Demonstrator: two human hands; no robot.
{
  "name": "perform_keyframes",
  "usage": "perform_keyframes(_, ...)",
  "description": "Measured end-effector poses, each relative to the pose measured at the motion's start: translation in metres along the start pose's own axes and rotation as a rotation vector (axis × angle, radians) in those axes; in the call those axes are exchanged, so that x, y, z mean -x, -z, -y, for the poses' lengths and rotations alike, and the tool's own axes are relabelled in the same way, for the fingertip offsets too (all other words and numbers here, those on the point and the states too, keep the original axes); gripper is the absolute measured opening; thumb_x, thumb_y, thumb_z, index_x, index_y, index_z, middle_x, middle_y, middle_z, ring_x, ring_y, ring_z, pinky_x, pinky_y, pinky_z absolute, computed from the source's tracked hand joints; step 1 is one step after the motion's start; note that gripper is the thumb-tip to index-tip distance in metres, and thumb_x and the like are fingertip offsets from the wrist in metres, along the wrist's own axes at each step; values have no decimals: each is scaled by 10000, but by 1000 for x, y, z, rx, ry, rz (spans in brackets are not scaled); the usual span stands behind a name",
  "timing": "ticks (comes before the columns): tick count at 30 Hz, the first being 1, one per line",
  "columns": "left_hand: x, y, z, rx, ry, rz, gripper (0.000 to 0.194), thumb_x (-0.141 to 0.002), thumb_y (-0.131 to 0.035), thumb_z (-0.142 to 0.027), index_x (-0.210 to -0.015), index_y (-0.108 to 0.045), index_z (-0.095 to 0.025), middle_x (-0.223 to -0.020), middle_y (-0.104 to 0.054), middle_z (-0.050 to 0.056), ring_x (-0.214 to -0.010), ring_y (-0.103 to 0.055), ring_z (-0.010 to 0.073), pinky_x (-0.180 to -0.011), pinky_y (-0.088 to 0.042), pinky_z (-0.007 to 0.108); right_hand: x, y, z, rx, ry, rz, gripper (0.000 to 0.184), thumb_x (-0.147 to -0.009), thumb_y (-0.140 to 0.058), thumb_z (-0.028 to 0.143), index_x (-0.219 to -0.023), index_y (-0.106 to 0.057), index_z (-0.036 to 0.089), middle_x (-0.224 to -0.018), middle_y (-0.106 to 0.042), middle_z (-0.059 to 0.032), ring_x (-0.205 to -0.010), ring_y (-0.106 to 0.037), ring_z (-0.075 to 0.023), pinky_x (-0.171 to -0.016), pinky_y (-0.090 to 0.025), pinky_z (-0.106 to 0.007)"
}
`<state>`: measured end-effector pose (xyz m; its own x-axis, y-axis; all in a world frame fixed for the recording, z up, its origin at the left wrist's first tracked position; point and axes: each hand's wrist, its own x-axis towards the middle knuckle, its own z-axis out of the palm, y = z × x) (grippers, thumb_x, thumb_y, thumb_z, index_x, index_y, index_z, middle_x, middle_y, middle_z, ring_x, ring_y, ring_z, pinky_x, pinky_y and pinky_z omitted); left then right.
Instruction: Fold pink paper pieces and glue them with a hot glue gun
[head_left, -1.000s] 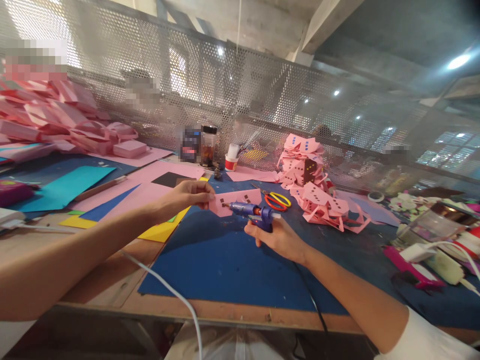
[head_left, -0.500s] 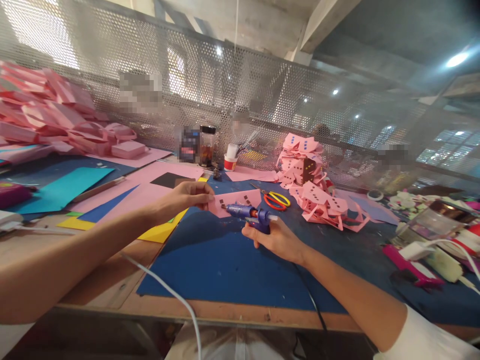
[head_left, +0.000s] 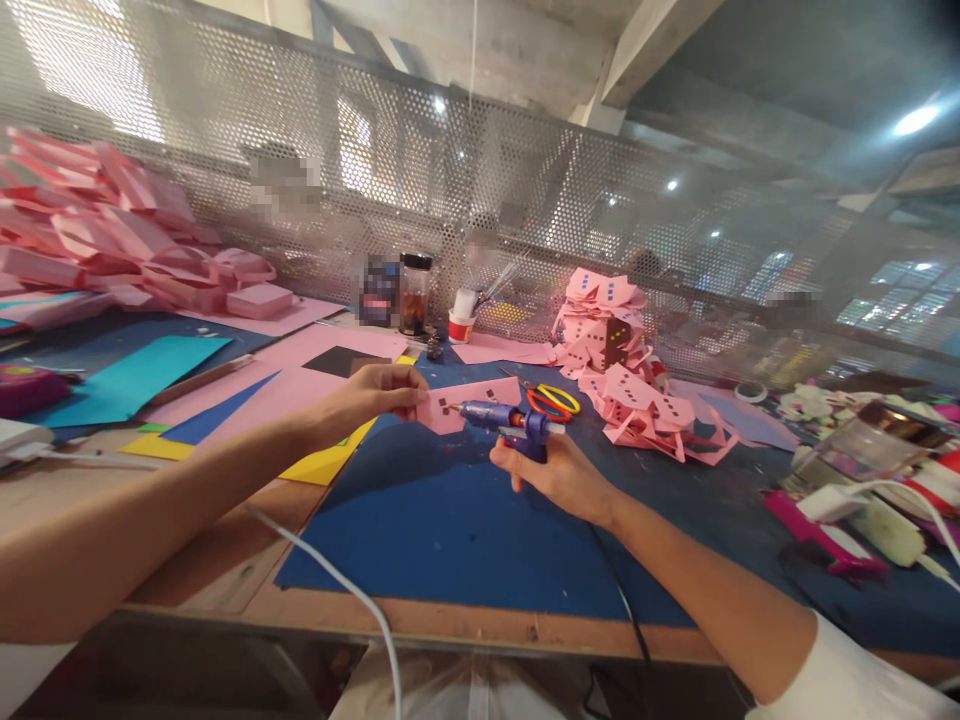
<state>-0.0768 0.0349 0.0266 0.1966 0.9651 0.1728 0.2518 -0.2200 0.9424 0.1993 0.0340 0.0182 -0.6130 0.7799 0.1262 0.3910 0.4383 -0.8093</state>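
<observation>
Pinching the left end of a pink paper strip between thumb and fingers, the left hand holds it above a blue sheet at the middle of the workbench, while the right hand grips a blue glue gun, its fingers closed about the handle. The gun's nozzle points at the strip's left part, beside one of the dark squares there. The step in hand looks to be close nozzle work at that spot; the next move calls for a steady strip, a light touch and fingertips clear of the hot tip. Scissors with yellow and red handles lie just beyond the gun, next to a heap of dotted pink pieces; folded pink paper is piled at far left. Whether the nozzle touches the paper, or any glue shows, cannot be told at this size. The gun's body covers part of the strip's lower edge, the right palm hides the handle and trigger, and the left fingertips hide the strip's end. A black cord drops out of sight past the bench edge, and figures behind the perforated screen are blurred.
</observation>
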Motion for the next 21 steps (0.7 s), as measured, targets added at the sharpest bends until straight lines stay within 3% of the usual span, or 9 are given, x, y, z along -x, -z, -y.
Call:
perform_keyframes(8, -14, -9, 2, 55, 10, 26, 249, -765, -704, -380, -863, -640, -160, -750, -654, 23, -658, -589, 138, -649, -479, 268, 16, 25, -4, -40, 57, -97, 347, -895, -558, 529, -869, -611, 187, -615, -607, 8, -633, -591, -151, -699, -466, -300)
perform_keyframes(15, -37, -41, -21, 101, -81, -34, 235, -757, -705, -346, -858, -655, -139, -752, -651, 25, -655, -576, 122, -660, -469, 262, 32, 41, -18, 14, 69, -213, 358, -899, -543, 543, -900, -615, 192, -622, -612, 3, -647, -601, -165, -700, -477, -307)
perform_keyframes(21, -38, -61, -14, 136, -104, -90, 238, -765, -699, -325, -895, -667, -129, -776, -648, 23, -662, -565, 113, -659, -458, 255, 38, 45, -17, 14, 66, -238, 360, -886, -562, 542, -913, -642, 192, -638, -619, -8, -635, -596, -162, -634, -471, -284)
